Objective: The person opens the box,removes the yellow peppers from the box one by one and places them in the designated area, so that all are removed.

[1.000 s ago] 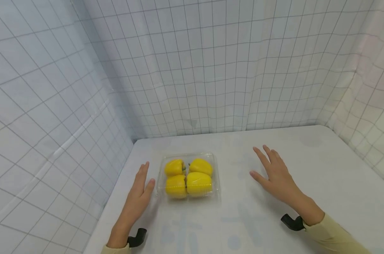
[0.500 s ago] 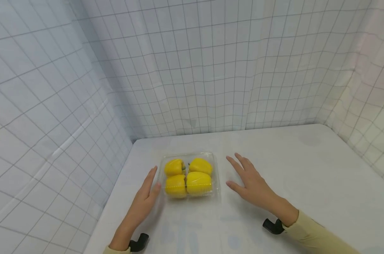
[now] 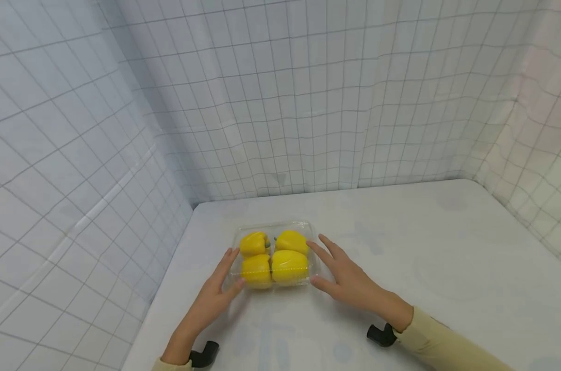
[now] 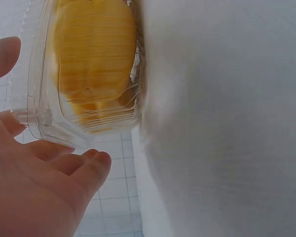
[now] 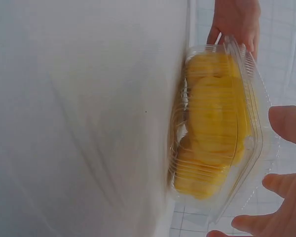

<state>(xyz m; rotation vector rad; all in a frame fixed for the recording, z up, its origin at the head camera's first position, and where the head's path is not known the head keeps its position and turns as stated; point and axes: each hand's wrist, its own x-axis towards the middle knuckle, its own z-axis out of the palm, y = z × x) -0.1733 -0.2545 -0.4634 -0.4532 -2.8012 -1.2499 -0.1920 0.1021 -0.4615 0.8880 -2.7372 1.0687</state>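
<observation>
A clear plastic clamshell box [image 3: 272, 226] lies on the white table with several yellow bell peppers [image 3: 290, 266] inside. Its lid is down. My left hand [image 3: 211, 299] is at the box's left side, thumb near the front corner and fingers along the edge. In the left wrist view, those fingers [image 4: 91, 170] lie right by the box's rim, relaxed and apart. At the opposite side is my right hand [image 3: 352, 281], fingers spread, with fingertips overlapping the box's right edge in the head view. The right wrist view has its thumb [image 5: 286, 123] beside the lid flange.
White grid-patterned curtains [image 3: 303, 103] enclose the table at the back and both sides. The white tabletop [image 3: 424, 221] extends to the right of the box. A black piece [image 3: 205, 354] sits at the left wrist, and another [image 3: 381, 335] at the right.
Both hands have closed in on the box: the right has travelled left a long way, the left a little to the right. The box and peppers have stayed put.
</observation>
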